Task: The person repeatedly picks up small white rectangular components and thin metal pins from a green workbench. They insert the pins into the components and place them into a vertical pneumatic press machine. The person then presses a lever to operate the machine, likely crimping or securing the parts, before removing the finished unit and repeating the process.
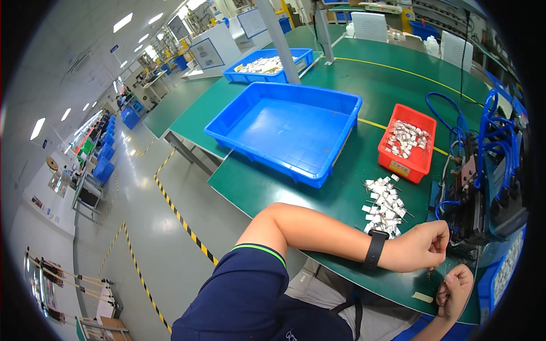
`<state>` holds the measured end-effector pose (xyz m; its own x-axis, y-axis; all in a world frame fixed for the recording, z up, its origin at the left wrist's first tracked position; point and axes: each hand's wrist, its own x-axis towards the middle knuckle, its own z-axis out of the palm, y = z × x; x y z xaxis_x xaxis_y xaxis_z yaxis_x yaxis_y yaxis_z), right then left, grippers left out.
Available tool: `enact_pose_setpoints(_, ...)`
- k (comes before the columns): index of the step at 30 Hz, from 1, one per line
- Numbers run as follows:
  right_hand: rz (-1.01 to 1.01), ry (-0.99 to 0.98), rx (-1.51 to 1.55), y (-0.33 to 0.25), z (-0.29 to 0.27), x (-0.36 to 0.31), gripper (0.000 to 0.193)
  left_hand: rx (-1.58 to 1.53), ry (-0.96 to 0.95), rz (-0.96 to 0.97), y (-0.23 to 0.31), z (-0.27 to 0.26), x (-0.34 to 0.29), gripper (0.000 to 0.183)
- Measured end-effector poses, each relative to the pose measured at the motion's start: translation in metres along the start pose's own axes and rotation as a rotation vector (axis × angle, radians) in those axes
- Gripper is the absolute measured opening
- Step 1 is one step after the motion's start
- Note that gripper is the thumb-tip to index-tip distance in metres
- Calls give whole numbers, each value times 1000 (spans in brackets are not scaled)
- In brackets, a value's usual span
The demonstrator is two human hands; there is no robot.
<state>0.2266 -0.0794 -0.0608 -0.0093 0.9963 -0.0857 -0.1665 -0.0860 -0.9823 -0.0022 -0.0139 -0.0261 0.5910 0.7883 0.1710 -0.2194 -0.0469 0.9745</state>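
Observation:
My left hand (420, 248), with a dark band on its wrist, reaches across to the right. Its fingers are curled together at the front of a dark machine (490, 196) fed by blue tubes. Just below it, at the table edge, my right hand (456, 291) is closed with thumb and fingers pinched. Whatever either hand holds is too small or hidden to make out. Beside my left wrist lies a loose pile of small white parts with thin metal leads (384, 206). Beyond the pile stands a red bin (418, 165) holding more of these white parts.
A large blue tray (278, 131) with nothing in it sits on the green table (259, 190). Behind it, another blue tray (309, 58) contains white pieces, near a grey metal post (278, 40). A blue container (486, 287) of white parts is at the right edge.

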Motion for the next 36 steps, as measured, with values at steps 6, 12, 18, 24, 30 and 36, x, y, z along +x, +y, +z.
enact_pose_setpoints(6,5,-73,85,-7,17,14,26,160,-103,-15,-37,4,-17,14)
enact_pose_setpoints(12,60,11,254,-24,10,6,18,518,-358,41,-18,15,-17,19)
enact_pose_setpoints(18,-38,151,331,-16,11,10,17,565,-395,36,-22,13,-15,17)
enact_pose_setpoints(24,-71,252,389,-14,12,18,17,577,-399,52,-22,11,-15,17)
enact_pose_setpoints(30,-70,295,374,-15,13,22,17,569,-393,78,-24,12,-14,16)
enact_pose_setpoints(36,-50,318,361,-17,15,24,19,569,-394,67,-23,12,-14,16)
